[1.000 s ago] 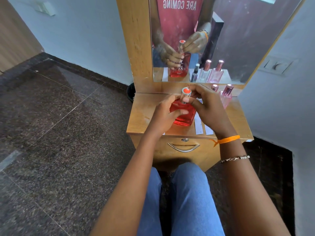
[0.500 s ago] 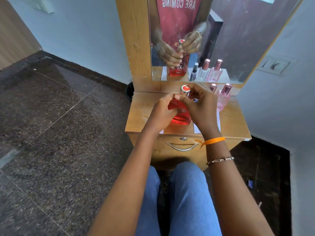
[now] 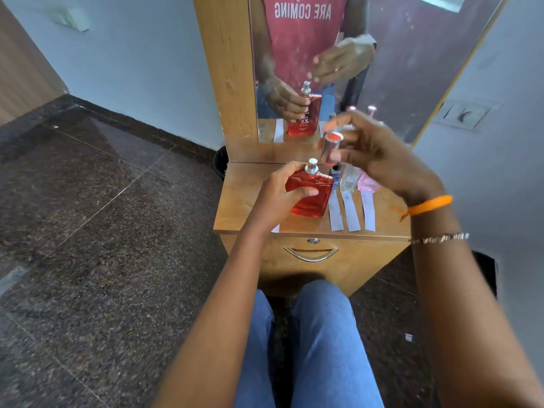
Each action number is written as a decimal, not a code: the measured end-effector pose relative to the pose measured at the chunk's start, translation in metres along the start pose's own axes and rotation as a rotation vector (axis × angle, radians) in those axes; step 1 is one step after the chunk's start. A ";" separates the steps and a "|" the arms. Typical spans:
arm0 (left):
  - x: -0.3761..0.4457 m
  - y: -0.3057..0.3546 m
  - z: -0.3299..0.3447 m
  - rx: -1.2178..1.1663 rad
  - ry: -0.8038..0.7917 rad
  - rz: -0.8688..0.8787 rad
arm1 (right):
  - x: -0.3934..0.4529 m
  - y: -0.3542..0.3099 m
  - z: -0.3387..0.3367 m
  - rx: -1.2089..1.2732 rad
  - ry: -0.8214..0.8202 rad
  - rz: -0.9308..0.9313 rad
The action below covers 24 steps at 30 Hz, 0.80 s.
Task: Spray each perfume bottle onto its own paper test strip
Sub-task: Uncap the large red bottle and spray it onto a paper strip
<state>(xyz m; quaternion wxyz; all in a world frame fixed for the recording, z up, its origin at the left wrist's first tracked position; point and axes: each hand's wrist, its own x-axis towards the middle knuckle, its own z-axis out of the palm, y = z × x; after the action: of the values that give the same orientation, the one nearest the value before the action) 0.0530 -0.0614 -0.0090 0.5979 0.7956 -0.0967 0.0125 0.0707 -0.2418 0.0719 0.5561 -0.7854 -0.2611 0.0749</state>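
Observation:
My left hand (image 3: 275, 198) grips a square red perfume bottle (image 3: 313, 195) just above the small wooden dressing table (image 3: 244, 198); its silver spray nozzle is bare. My right hand (image 3: 379, 154) pinches the bottle's silver cap (image 3: 332, 148), with its red top, up and to the right of the nozzle. Three white paper test strips (image 3: 350, 212) lie side by side on the table to the right of the red bottle. Behind them stand a small dark bottle (image 3: 335, 173), a clear bottle (image 3: 349, 179) and a pink bottle (image 3: 368, 184), partly hidden by my right hand.
A mirror (image 3: 382, 54) rises at the back of the table and reflects the hands and bottles. The table has a front drawer with a metal handle (image 3: 310, 254). My knees sit close below it. A dark bin (image 3: 220, 161) stands on the floor to the left.
My right hand has pulled the cap off the red bottle and lifted it up and right. The strips, covered before by that hand, now show.

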 end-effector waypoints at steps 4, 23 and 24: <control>-0.001 -0.001 0.004 0.045 0.038 0.024 | -0.040 0.028 0.047 -0.029 0.401 -0.024; -0.018 0.018 -0.008 -0.033 0.206 0.046 | -0.062 0.084 0.114 -0.441 0.687 0.227; -0.019 0.017 -0.008 -0.035 0.205 0.045 | -0.064 0.081 0.113 -0.455 0.714 0.190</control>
<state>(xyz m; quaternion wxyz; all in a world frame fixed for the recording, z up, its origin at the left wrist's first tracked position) 0.0326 -0.0561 0.0069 0.6179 0.7773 -0.0529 0.1058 -0.0030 -0.1990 -0.0544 0.4149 -0.8852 0.0110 -0.2101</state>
